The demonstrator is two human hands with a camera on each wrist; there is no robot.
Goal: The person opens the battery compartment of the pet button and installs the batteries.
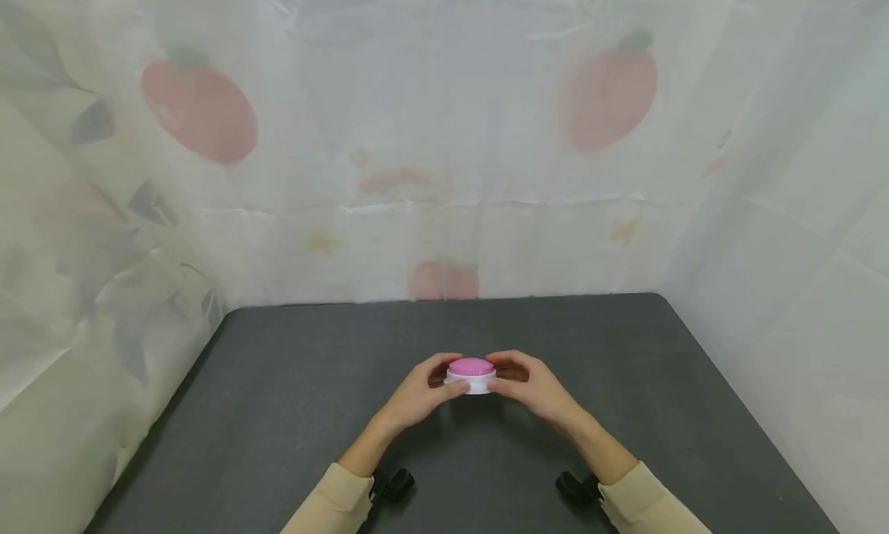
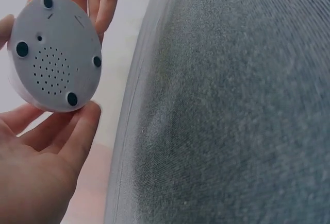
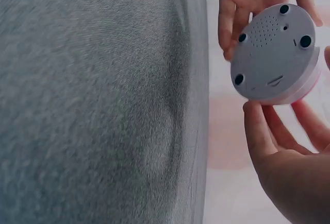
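**Pink-topped buzzer button held between two hands above dark table**

Pink on top and white around its base, a round buzzer button [image 1: 471,374] sits lifted between a person's two hands over the middle of a dark grey table [image 1: 292,410]. The left hand [image 1: 424,391] curls its fingers round the button's left side, thumb at the near edge; the right hand [image 1: 529,387] mirrors it on the other side. From the head camera the fingers cover most of the white rim, and whether the base touches the tabletop cannot be told from there.

Both wrist cameras look up at the underside [image 2: 54,54], which is clear of the felt-like surface: a pale grey disc with four black rubber feet, a cluster of small speaker holes and a short slot. In the left wrist view the left thumb and fingertips [image 2: 82,126] pinch the lower edge, while the fingers of the other hand grip the far edge and are cut off by the frame. The right wrist view shows the same disc [image 3: 273,54] with a sliver of pink at its rim; the right palm is cropped at the corner.

Beige sleeves [image 1: 333,503] end at the bottom edge, each with a small black wrist mount [image 1: 393,484] only partly visible. A translucent curtain printed with faded red fruit [image 1: 201,109] closes in the table on three sides.
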